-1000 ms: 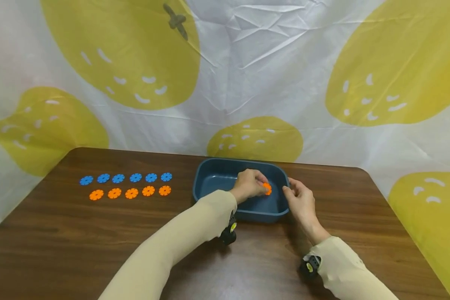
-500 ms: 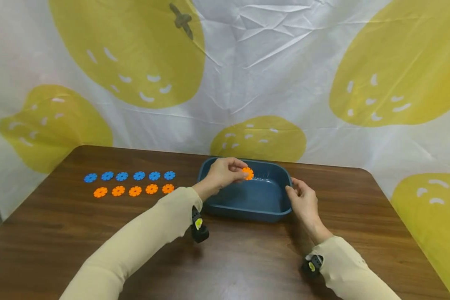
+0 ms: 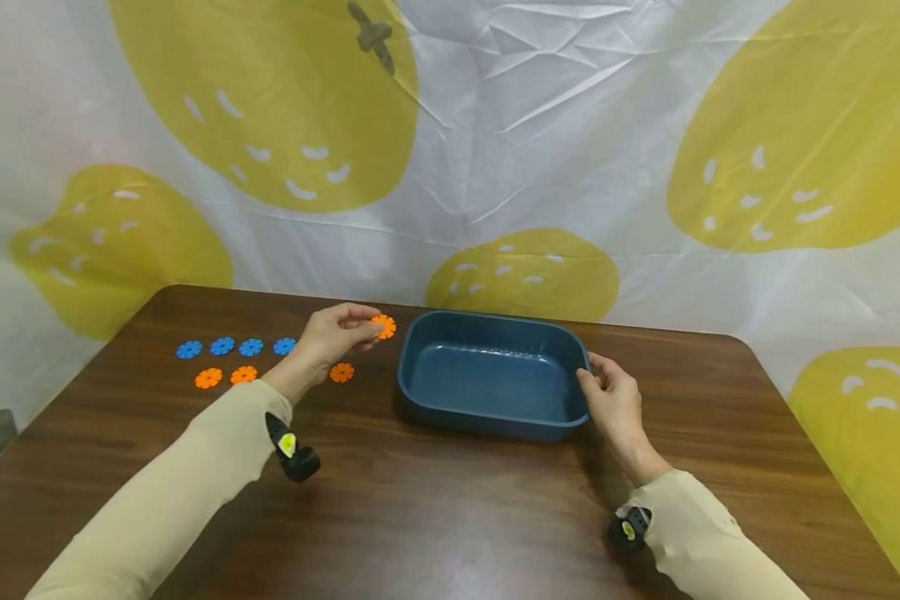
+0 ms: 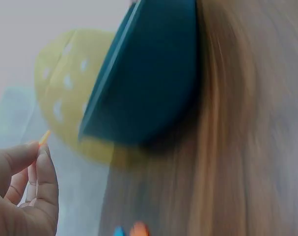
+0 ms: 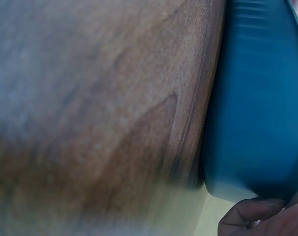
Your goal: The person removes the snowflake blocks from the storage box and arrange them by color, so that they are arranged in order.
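My left hand (image 3: 330, 337) pinches an orange notched plastic disc (image 3: 385, 326) between thumb and fingertips, just left of a dark blue rectangular basin (image 3: 487, 422). In the left wrist view that disc (image 4: 44, 138) appears edge-on at the fingertips. My right hand (image 3: 618, 407) grips the basin's right end, thumb at the rim; the right wrist view shows its curled finger (image 5: 252, 210) against the basin wall (image 5: 261, 108). Left of the basin lie a row of blue discs (image 3: 222, 346) and a row of orange discs (image 3: 208, 378), partly hidden by my left hand and wrist.
A brown wood-grain table (image 3: 435, 508) carries everything. Behind it hangs a white cloth (image 3: 450, 150) printed with yellow lemons, close to the table's back edge. Each wrist wears a black strap with a camera (image 3: 296, 458).
My left hand has moved left, out from over the basin to near the rows, still pinching the orange disc. My right hand keeps its grip on the basin's end.
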